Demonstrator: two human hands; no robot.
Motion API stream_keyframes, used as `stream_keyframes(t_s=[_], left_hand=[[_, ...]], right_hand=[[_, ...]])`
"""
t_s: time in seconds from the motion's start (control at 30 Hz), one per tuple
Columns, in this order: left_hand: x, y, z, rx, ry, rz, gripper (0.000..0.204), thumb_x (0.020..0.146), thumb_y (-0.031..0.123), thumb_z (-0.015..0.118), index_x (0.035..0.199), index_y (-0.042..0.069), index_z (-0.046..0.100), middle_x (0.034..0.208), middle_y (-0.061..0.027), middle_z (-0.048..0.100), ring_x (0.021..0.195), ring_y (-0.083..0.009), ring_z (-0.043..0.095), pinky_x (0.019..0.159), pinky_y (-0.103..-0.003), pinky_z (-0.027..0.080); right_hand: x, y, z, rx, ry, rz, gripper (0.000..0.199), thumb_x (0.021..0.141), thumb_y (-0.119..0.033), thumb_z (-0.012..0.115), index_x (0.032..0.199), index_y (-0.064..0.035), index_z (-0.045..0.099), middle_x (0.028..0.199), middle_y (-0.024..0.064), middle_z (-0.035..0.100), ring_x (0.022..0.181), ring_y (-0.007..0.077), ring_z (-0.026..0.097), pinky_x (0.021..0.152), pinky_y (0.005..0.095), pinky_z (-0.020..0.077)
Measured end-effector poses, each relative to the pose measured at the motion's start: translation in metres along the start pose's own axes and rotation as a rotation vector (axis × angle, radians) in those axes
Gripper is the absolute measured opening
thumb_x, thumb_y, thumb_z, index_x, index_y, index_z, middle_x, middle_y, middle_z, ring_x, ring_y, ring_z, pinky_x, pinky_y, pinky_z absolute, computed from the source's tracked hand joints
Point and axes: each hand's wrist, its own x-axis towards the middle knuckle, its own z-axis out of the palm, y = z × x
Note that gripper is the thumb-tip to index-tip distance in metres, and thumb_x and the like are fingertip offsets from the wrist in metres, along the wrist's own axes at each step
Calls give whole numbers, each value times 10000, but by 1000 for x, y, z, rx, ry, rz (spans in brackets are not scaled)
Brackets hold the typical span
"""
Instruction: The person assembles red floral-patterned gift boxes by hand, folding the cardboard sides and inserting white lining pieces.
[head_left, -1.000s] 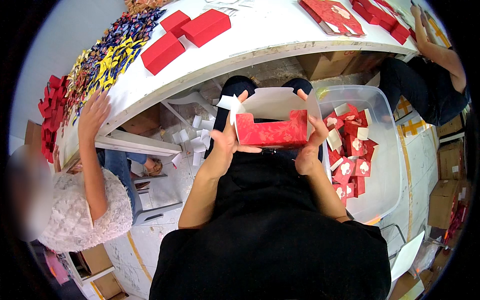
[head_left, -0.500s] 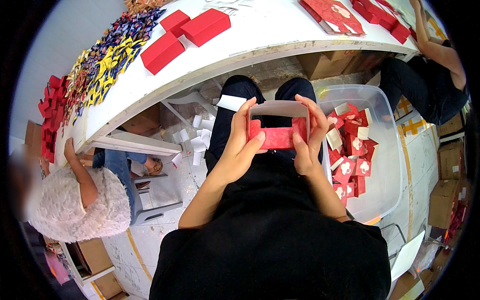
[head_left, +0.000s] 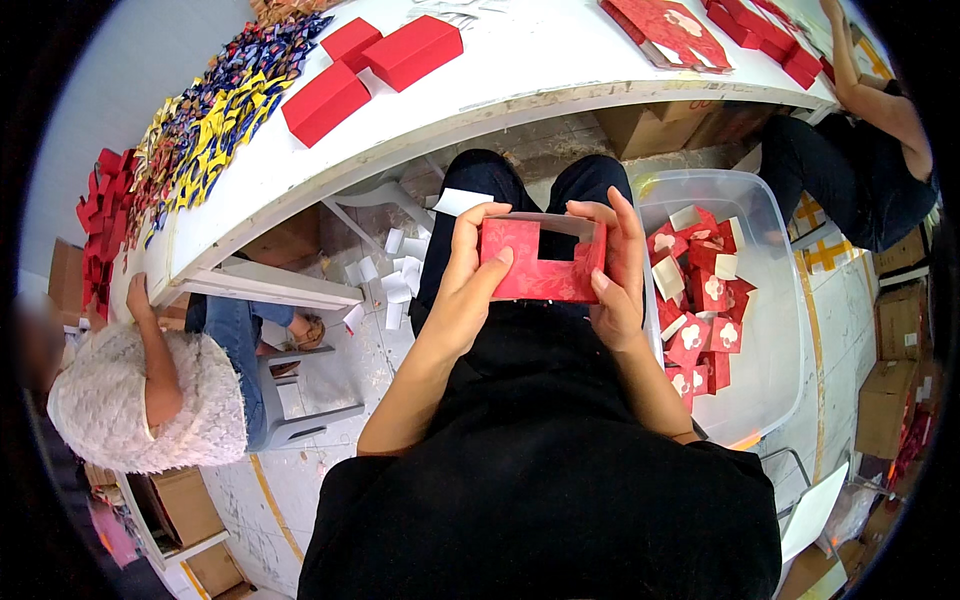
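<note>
A: Where's the red paper box?
B: Over the lap, between both hands.
A: Grip?
B: Left hand clasps its nine o'clock end, right hand its three o'clock end, fingers curled closed.

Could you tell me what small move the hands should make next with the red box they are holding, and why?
Probably press the flap by the open gap down flat. Both hands, left hand and right hand, hold the red box above the lap, and a rectangular gap remains open in its top face, so the box looks only partly folded.
</note>
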Motion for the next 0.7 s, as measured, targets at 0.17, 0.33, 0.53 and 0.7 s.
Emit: stream_keyframes(t_s=[0.17,0.33,0.53,0.7], left_hand=[[2,4,4,-129,91,-41,342,858,10,444,1192,63,386,1112,-50,442,1022,-117,447,913,-254,352],[4,0,-2,-10,85,45,356,863,38,445,1211,66,378,1141,-53,450,1056,-125,466,904,-267,394],[4,4,-2,-18,77,13,343,850,19,470,1185,59,413,1095,-39,457,1010,-114,449,901,-241,350],[2,0,0,100,50,43,334,835,25,502,1163,56,451,1097,-38,446,1021,-118,436,902,-245,340]], right_hand=[[1,0,-2,176,-9,56,646,754,-300,536,1288,-5,321,1245,212,453,1167,273,424,1012,370,254],[4,3,-11,320,-107,103,684,740,-360,549,1274,23,360,1283,224,433,1222,281,393,1041,360,224],[6,9,-13,195,-89,119,418,861,-268,508,1156,28,527,1226,164,514,1166,250,456,992,336,310],[8,14,-11,-23,-39,17,284,813,-58,553,1090,-1,568,1183,150,543,1102,228,494,967,340,332]])
